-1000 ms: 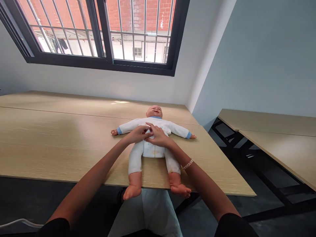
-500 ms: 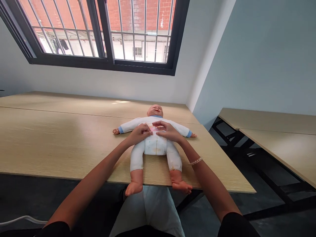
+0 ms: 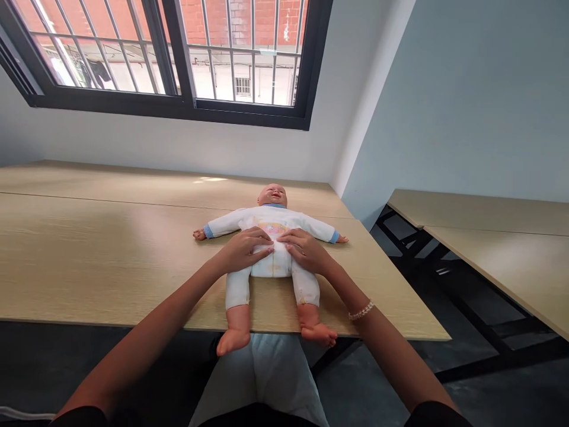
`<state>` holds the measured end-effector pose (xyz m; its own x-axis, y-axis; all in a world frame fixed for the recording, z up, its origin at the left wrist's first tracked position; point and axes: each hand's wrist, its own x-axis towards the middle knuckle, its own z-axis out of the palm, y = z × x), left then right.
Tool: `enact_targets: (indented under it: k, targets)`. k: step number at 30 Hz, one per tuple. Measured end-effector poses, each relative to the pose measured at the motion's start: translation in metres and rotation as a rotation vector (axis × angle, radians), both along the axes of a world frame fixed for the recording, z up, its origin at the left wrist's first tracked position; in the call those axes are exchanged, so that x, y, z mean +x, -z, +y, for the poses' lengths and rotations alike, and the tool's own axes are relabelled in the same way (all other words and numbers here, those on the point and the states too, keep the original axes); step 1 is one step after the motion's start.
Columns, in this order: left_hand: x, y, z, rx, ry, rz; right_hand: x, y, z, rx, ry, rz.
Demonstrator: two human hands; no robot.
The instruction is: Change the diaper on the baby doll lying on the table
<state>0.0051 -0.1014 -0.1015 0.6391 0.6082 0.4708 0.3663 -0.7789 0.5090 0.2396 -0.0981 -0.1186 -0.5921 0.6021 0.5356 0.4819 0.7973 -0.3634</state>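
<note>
A baby doll (image 3: 272, 225) in a white romper with blue cuffs lies on its back on the wooden table (image 3: 111, 255), arms spread, bare feet hanging over the near edge. My left hand (image 3: 243, 249) rests on the doll's belly, fingers bent and pressed on the cloth. My right hand (image 3: 306, 249), with a bead bracelet on the wrist, rests beside it on the belly, fingers curled onto the romper. The two hands almost touch at the middle of the garment.
A second wooden table (image 3: 498, 237) stands to the right across a dark gap with black frame bars. A barred window (image 3: 178, 53) sits above the far wall. My lap in light trousers (image 3: 262, 379) is under the table edge.
Both hands slid down from the doll's chest to its belly, uncovering a coloured print on the chest. The view shifted slightly.
</note>
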Motion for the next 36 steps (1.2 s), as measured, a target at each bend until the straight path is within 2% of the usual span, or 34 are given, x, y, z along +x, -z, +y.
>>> enact_targets:
  k: [8, 12, 19, 24, 26, 28, 30, 32, 34, 36]
  targets:
    - [-0.005, 0.009, 0.003, 0.164, -0.053, 0.154, -0.005, 0.007, -0.002, 0.021, 0.023, -0.023]
    - [-0.007, 0.01, 0.001, 0.195, -0.055, 0.235, -0.005, 0.007, 0.0, -0.003, 0.005, -0.069]
    - [-0.013, 0.007, -0.001, 0.108, -0.061, 0.306, -0.004, -0.001, -0.008, -0.073, 0.061, 0.115]
    - [-0.016, 0.01, 0.002, -0.037, 0.003, 0.31, -0.006, -0.004, -0.01, -0.24, 0.096, 0.211]
    - [-0.016, 0.009, 0.002, -0.091, 0.028, 0.198, -0.004, -0.003, -0.005, -0.322, 0.172, 0.392]
    - [-0.016, 0.008, 0.003, -0.159, 0.002, 0.003, -0.001, 0.0, 0.003, -0.407, 0.297, 0.636]
    - [-0.017, 0.008, 0.006, -0.25, -0.11, -0.258, 0.002, 0.004, 0.01, -0.534, 0.448, 0.864]
    - [-0.021, 0.009, 0.012, -0.383, -0.298, -0.566, 0.003, 0.009, 0.016, -0.712, 0.539, 1.035]
    - [-0.026, 0.013, 0.019, -0.576, -0.468, -0.857, 0.002, 0.014, 0.018, -0.889, 0.519, 1.152]
    - [-0.029, 0.018, 0.026, -0.77, -0.542, -1.019, 0.001, 0.017, 0.02, -1.008, 0.437, 1.241]
